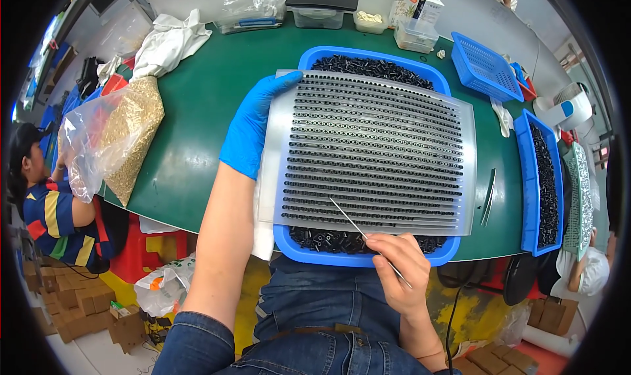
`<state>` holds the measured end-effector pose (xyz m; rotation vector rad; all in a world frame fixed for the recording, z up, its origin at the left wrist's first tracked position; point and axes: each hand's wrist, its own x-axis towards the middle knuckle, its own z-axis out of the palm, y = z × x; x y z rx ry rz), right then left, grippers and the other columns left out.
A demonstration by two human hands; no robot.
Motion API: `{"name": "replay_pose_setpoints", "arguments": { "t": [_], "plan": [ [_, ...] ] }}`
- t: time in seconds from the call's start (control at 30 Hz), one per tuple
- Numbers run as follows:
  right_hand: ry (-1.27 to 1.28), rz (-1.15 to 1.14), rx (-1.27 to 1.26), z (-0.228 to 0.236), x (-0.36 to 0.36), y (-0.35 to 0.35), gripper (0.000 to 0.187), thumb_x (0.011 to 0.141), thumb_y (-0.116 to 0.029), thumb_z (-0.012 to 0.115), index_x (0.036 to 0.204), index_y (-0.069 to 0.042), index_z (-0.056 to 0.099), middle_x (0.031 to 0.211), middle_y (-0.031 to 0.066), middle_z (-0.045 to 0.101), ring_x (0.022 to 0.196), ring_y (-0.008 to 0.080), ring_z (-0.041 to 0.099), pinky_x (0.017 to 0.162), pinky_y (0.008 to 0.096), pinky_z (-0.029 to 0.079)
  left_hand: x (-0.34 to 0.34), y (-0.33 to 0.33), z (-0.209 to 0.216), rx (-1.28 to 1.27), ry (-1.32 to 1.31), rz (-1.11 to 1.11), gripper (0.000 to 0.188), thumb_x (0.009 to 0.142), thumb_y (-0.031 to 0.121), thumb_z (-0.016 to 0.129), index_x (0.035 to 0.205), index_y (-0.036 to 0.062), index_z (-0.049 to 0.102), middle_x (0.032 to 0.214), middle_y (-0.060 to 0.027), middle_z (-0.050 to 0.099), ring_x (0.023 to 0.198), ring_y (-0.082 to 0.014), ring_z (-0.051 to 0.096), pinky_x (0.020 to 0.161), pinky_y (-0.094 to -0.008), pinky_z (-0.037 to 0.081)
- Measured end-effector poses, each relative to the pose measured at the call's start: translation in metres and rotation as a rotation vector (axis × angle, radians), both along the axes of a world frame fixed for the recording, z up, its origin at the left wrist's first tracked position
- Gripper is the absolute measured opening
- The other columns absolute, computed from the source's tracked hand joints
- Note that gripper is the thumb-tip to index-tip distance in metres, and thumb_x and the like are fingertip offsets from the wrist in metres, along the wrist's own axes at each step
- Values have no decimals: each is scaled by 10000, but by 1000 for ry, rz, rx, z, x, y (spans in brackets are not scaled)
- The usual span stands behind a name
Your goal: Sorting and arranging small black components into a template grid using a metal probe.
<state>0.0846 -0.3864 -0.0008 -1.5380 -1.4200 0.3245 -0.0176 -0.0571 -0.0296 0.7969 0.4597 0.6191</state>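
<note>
In a blue glove, my left hand point(255, 122) grips the left edge of a translucent plate point(468, 171) lined with rows of small black cylindrical parts point(374, 138). The plate lies over a blue basin point(368, 259) heaped with loose black parts point(328, 240). My bare right hand point(399, 266) is closed around a thin metal pick point(351, 222) below the plate's front edge. The pick's tip points up and left, over the lower rows; whether it touches a part I cannot tell.
Tweezers point(489, 197) lie right of the plate. A blue tray point(526, 230) of black parts stands farther right, a blue basket point(486, 72) behind. Left is a clear bag of tan granules point(135, 138). A black-lidded box point(320, 13) stands at the back. A person point(56, 197) sits at left.
</note>
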Motion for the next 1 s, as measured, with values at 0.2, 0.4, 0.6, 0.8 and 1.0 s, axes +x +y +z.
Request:
{"name": "replay_pose_setpoints", "arguments": {
  "t": [0.2, 0.4, 0.6, 0.8, 1.0],
  "plan": [
    [24, -58, 13, -5, 15, -15, 242, 779, 29, 693, 1019, 2, 713, 1028, 122, 718, 790, 236, 622, 716, 311, 468, -1, 0, 2, -3, -1, -17, 336, 866, 203, 713, 1108, -27, 671, 1014, -144, 713, 840, -203, 701, 762, -322, 577],
    [69, -123, -10, -3, 29, -32, 163, 854, -27, 658, 993, 47, 696, 992, 156, 712, 820, 219, 609, 737, 295, 463, 1, 1, 2, -3, 25, 12, 333, 866, 204, 709, 1102, -27, 664, 993, -143, 713, 828, -206, 699, 745, -326, 581],
    [104, -212, -37, -5, 45, -54, 167, 882, -5, 596, 1006, 60, 688, 1009, 166, 710, 704, 144, 543, 636, 262, 423, 0, -5, 3, -60, 9, 15, 328, 871, 198, 699, 1107, -27, 657, 989, -146, 709, 816, -206, 695, 738, -331, 583],
    [213, -249, -10, -2, 43, -55, 176, 866, -27, 611, 998, 48, 701, 978, 162, 722, 761, 185, 586, 703, 282, 449, 0, -4, 6, -30, -38, -14, 336, 867, 195, 708, 1111, -29, 655, 996, -147, 708, 822, -207, 697, 740, -332, 583],
    [48, -76, -21, 3, 18, -22, 170, 831, -36, 658, 978, 39, 698, 980, 147, 725, 877, 259, 659, 771, 319, 468, 1, -3, 3, -49, 15, 11, 335, 869, 198, 704, 1110, -30, 654, 992, -150, 708, 811, -211, 698, 737, -330, 584]
  ]
}}
